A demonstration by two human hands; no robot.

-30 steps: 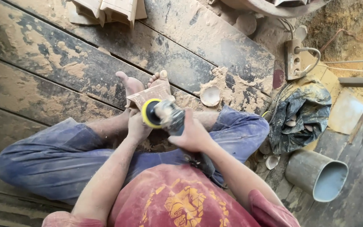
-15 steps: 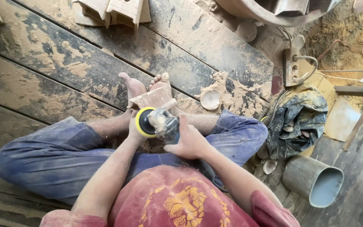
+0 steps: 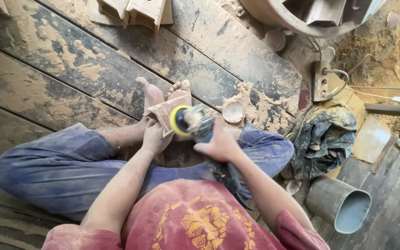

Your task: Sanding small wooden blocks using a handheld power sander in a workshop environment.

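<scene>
left hand [image 3: 155, 137] clamps the wood piece [image 3: 167, 112] against the feet [image 3: 163, 95]. right hand [image 3: 218, 144], fingers wrapped tight, holds the sander [image 3: 190, 121] on its edge. sanding looks underway; steady pressure needed next.

A single head-worn camera looks steeply down from above the seated person, at close range. The hands sit at frame centre; the plank floor [image 3: 70, 69] fills the upper left.
</scene>
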